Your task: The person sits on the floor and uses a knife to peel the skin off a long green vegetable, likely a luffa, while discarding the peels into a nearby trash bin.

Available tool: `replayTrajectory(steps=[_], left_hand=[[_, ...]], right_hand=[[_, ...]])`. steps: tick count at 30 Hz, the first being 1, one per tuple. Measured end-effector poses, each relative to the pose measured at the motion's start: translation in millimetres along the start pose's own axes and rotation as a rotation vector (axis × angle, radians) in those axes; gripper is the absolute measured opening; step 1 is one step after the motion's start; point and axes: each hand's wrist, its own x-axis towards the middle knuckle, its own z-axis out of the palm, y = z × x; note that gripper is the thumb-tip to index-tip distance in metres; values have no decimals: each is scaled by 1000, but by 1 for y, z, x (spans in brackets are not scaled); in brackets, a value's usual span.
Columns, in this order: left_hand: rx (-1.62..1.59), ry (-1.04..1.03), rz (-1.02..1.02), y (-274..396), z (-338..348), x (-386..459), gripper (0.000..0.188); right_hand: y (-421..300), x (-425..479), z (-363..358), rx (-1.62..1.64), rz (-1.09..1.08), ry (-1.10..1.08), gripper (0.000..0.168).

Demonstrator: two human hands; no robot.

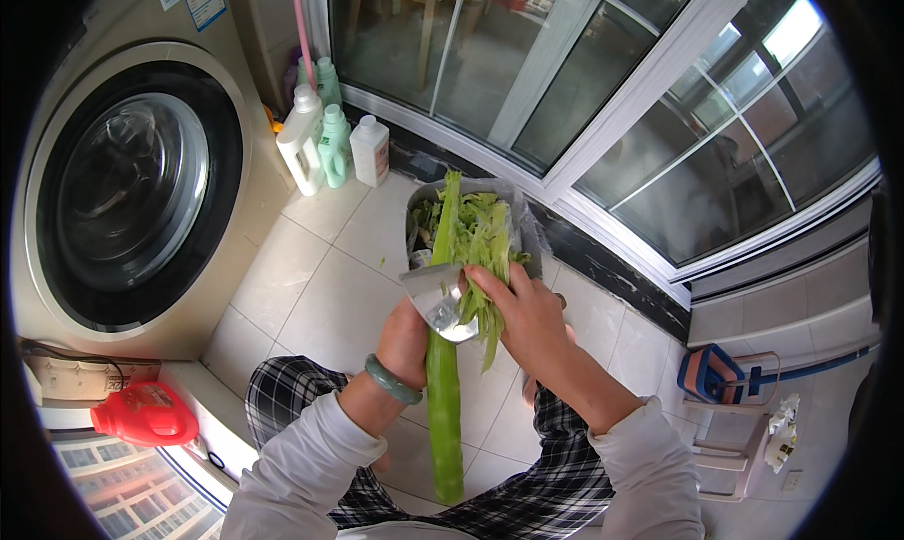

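Observation:
A long green stem vegetable, which looks like celtuce, runs from my lap up over a lined waste bin. My left hand, partly hidden behind a broad metal blade, is closed around the stem. My right hand grips the handle end of the metal cleaver, whose blade lies across the stem. Pale green peelings hang over the blade and beside my right fingers. More leaves and scraps fill the bin below the stem's far end.
A front-loading washing machine stands at the left. White and green detergent bottles stand on the tiled floor beyond it. Glass sliding doors edge the far side. A red jug lies at lower left, and a blue-and-pink dustpan is at right.

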Motion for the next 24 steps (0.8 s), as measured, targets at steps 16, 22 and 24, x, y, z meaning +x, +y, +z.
replayTrajectory(steps=[16, 22, 24], left_hand=[[-39, 75, 132, -7, 1, 2, 23], [96, 60, 136, -9, 10, -4, 27], [137, 69, 123, -10, 10, -3, 33]], right_hand=[[-14, 0, -3, 36, -35, 18, 62], [-7, 5, -2, -27, 33, 19, 64], [-3, 5, 0, -13, 36, 30, 65]])
